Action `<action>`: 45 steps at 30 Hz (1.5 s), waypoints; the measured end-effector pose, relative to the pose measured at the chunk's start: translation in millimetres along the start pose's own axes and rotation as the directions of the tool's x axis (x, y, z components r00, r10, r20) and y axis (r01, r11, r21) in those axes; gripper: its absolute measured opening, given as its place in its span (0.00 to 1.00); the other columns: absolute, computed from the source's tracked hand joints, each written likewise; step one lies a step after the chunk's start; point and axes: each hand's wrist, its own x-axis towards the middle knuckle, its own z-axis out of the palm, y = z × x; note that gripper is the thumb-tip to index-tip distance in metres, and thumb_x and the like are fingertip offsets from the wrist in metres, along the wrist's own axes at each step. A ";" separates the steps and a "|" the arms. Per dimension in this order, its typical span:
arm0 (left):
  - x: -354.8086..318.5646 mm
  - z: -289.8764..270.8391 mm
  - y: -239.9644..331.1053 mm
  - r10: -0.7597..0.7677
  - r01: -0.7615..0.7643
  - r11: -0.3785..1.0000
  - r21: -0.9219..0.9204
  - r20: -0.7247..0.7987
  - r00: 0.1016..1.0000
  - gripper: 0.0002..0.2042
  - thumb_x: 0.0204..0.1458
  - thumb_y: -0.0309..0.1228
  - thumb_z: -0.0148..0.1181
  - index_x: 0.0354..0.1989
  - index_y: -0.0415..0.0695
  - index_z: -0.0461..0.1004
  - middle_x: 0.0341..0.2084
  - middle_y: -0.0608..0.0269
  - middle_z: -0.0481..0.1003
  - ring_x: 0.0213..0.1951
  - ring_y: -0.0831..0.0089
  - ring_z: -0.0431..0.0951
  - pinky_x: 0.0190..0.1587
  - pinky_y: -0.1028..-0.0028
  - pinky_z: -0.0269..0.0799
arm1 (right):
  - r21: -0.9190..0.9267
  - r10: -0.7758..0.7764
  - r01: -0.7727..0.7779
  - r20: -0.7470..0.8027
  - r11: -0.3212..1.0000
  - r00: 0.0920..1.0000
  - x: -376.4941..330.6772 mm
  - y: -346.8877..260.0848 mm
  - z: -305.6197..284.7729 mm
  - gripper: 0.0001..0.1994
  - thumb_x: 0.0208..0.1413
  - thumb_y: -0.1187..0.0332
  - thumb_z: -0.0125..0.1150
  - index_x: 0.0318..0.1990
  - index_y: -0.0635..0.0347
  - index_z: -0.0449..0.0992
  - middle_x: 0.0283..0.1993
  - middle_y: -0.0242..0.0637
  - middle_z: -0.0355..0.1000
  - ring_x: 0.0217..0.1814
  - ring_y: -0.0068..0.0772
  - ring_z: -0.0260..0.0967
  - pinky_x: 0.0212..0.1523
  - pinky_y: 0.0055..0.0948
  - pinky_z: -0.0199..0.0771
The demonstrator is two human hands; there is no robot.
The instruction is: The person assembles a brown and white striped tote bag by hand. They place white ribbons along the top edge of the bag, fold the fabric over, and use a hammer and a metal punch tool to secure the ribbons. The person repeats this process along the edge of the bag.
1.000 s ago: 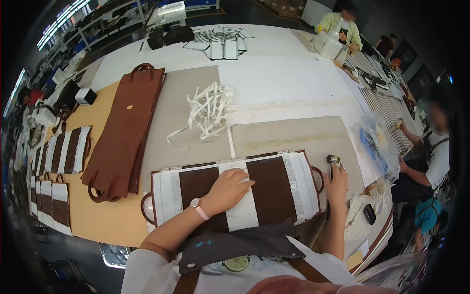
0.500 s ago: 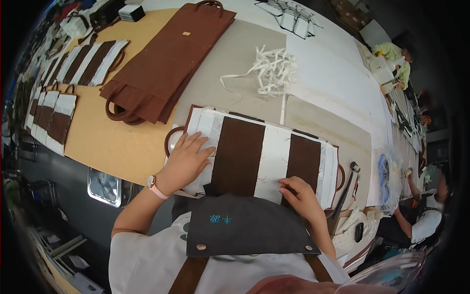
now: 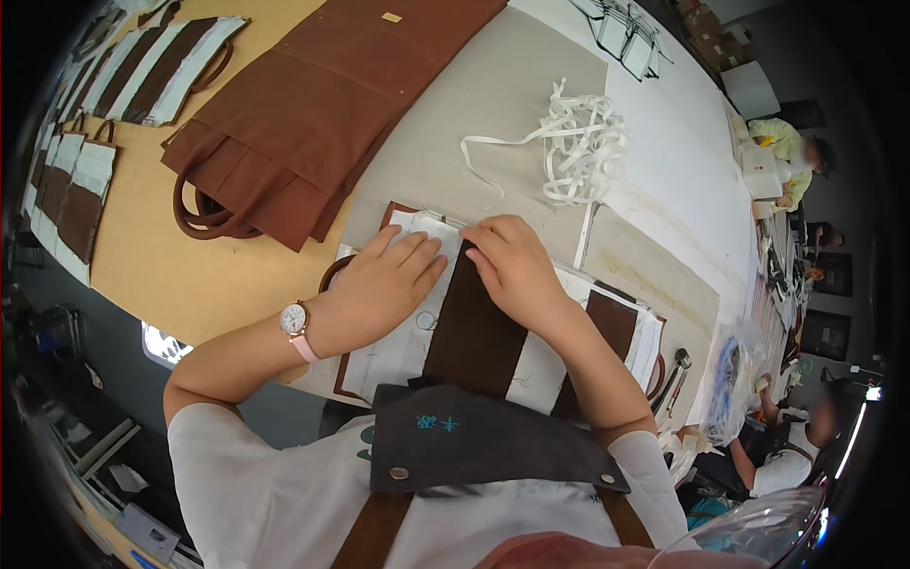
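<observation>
A bag piece with white and dark brown stripes (image 3: 479, 327) lies flat on the table before me, its brown handle loops showing at both ends. My left hand (image 3: 381, 286) rests palm down on its white left end, fingers stretched out and a little spread. Across the far edge reaches my right hand (image 3: 512, 275), thumb and fingertips drawn together at the top corner of the left brown stripe. What lies between those fingertips is too small to tell. A small round disc (image 3: 427, 321) shows on the white part beside my left hand.
Reddish-brown bags (image 3: 313, 123) lie stacked at the far left, with striped pieces (image 3: 161, 71) beyond. Tangled white tape (image 3: 583, 142) sits past my right hand. A black-handled tool (image 3: 679, 368) lies at the right, near a clear plastic bag (image 3: 730, 379). Other people work farther right.
My right hand has moved from the near edge to the far edge, close to my left hand, and its fingers have come together. My left hand still lies on the white end.
</observation>
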 end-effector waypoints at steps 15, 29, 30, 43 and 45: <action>-3.6 18.7 -15.7 -0.132 0.126 0.962 -0.242 -0.009 0.991 0.27 0.47 0.38 0.66 0.53 0.33 0.72 0.50 0.52 0.73 0.56 0.60 0.68 0.59 0.62 0.62 | -0.252 -0.422 0.470 0.223 0.846 0.879 66.9 25.0 40.6 0.08 0.41 0.72 0.61 0.31 0.59 0.73 0.34 0.33 0.68 0.38 0.35 0.66 0.39 0.32 0.73; -3.6 12.9 -19.9 -0.116 0.102 0.972 -0.211 -0.054 0.992 0.24 0.47 0.35 0.66 0.52 0.35 0.73 0.51 0.53 0.75 0.51 0.62 0.73 0.54 0.63 0.66 | 0.447 0.307 -0.426 0.316 0.787 0.898 -53.1 -28.0 -34.4 0.05 0.60 0.71 0.59 0.38 0.64 0.77 0.34 0.39 0.74 0.36 0.36 0.71 0.39 0.32 0.71; -1.5 13.3 -20.1 -0.101 0.087 0.972 -0.218 -0.055 0.993 0.24 0.47 0.34 0.66 0.52 0.35 0.73 0.51 0.54 0.75 0.51 0.62 0.73 0.54 0.63 0.67 | 0.433 0.376 -0.600 0.498 0.673 0.782 -79.2 -40.6 -48.2 0.07 0.62 0.71 0.57 0.40 0.65 0.77 0.37 0.40 0.75 0.39 0.36 0.73 0.42 0.32 0.72; 16.3 12.1 -26.1 -0.069 0.045 0.973 -0.228 -0.099 0.993 0.13 0.52 0.30 0.62 0.46 0.40 0.77 0.39 0.56 0.78 0.40 0.57 0.75 0.44 0.63 0.72 | 0.366 0.741 -0.848 0.426 0.383 0.519 -296.4 -117.4 8.0 0.21 0.70 0.55 0.42 0.48 0.68 0.69 0.48 0.56 0.70 0.54 0.55 0.67 0.55 0.42 0.65; 21.7 10.0 -28.7 -0.090 0.053 0.957 -0.287 -0.117 0.989 0.08 0.54 0.28 0.60 0.41 0.40 0.78 0.35 0.55 0.77 0.38 0.55 0.75 0.42 0.63 0.72 | 0.413 0.714 -0.799 0.380 0.437 0.588 -293.7 -119.6 14.4 0.21 0.70 0.54 0.41 0.43 0.68 0.68 0.45 0.56 0.68 0.54 0.54 0.66 0.56 0.43 0.63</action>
